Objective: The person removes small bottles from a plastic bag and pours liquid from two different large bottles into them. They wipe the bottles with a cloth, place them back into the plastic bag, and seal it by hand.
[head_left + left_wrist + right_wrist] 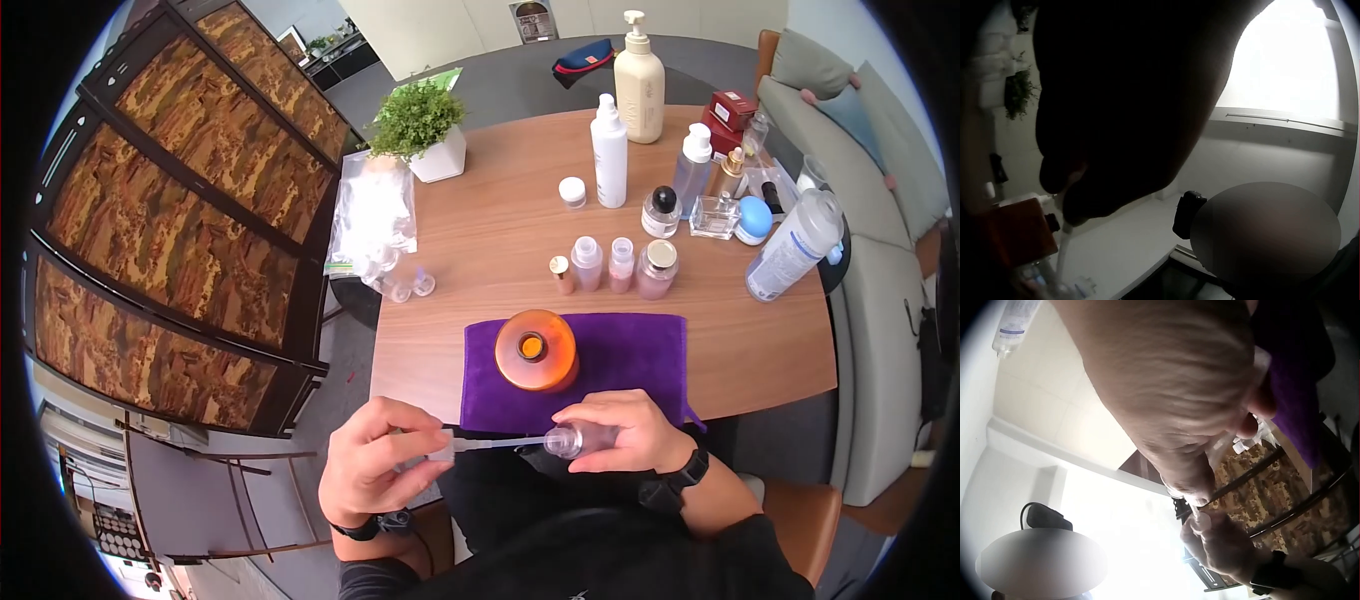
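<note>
My left hand (375,460) pinches a small whitish pump head (441,453) between thumb and fingers. From it a thin pale dip tube (505,441) stretches sideways, its far end at the mouth of a small clear bottle (592,440). That bottle lies tilted on its side in my right hand (645,430), mouth facing left, with thumb and fingers around its body. Just beyond both hands, a round amber bottle (540,372) with an uncapped neck stands on a purple towel (632,365). The left wrist view shows the tube (1064,247) pointing down from dark, shadowed fingers.
Small pinkish bottles (621,268) and a gold-capped tube (562,276) stand behind the towel. Taller pump bottles (610,160) and perfumes are at the back right. A potted plant (435,150), a plastic bag (375,215) and small clear pieces (423,284) sit at left.
</note>
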`<state>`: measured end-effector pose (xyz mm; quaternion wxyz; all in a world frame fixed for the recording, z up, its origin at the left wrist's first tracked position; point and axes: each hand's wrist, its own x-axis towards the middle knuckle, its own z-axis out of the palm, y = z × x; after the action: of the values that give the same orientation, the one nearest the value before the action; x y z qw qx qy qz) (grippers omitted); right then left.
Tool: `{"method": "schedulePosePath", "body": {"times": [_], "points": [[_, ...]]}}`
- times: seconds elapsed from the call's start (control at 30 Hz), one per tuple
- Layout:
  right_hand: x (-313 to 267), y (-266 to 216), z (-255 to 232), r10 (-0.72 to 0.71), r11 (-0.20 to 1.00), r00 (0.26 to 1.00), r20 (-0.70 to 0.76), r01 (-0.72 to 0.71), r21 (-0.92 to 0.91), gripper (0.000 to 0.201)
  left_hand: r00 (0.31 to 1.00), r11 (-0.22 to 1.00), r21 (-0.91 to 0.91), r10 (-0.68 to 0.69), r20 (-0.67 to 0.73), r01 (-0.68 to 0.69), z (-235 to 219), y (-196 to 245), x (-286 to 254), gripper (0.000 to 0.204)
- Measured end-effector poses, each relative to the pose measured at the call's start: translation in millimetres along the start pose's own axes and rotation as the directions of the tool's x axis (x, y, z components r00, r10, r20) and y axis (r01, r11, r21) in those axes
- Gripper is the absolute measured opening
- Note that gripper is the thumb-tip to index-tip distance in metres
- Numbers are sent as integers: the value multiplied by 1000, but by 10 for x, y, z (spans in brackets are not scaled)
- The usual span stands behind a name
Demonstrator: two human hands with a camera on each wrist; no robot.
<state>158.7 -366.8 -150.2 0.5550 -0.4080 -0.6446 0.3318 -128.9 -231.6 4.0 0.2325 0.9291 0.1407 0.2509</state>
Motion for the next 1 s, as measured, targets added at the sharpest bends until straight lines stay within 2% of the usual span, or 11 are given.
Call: {"method": "schedulePosePath", "body": {"times": [0.03,0.1,0.33,0.4,0.43,0.5,0.6,0.63,0.73,0.8,1.0], "points": [[10,-17,3,13,1000,1000,25,-13,-7,54,1000,1000,-2,0,0,0,3,46,64,36],[19,-38,11,29,1000,998,56,-29,-9,54,987,999,17,31,160,-34,69,154,185,38],[33,-8,19,-42,998,999,32,43,-47,55,964,987,-52,157,215,-150,696,130,334,44],[20,-8,13,-38,998,998,45,40,-54,55,975,980,-116,177,133,-162,826,58,243,69],[23,-7,12,-50,998,998,38,51,-40,56,975,980,-117,176,132,-161,863,38,176,69],[35,-11,12,-65,998,997,41,66,-20,56,998,968,-247,49,46,-36,911,9,20,99],[31,-46,-41,-41,998,995,87,45,-48,61,999,936,-353,-4,-45,-12,954,-90,-140,119],[10,-44,-41,-15,999,998,59,17,-36,64,993,908,-418,-59,-103,10,1031,-108,-189,110],[-103,58,11,64,997,997,32,-66,48,75,983,889,-422,-182,28,177,1207,-5,-181,101],[-197,166,8,78,996,997,29,-79,33,73,989,849,-526,-111,-101,42,1482,-19,-187,93],[-247,186,9,136,977,989,51,-142,158,78,994,868,-494,-88,-70,42,1401,31,-103,70]]}}
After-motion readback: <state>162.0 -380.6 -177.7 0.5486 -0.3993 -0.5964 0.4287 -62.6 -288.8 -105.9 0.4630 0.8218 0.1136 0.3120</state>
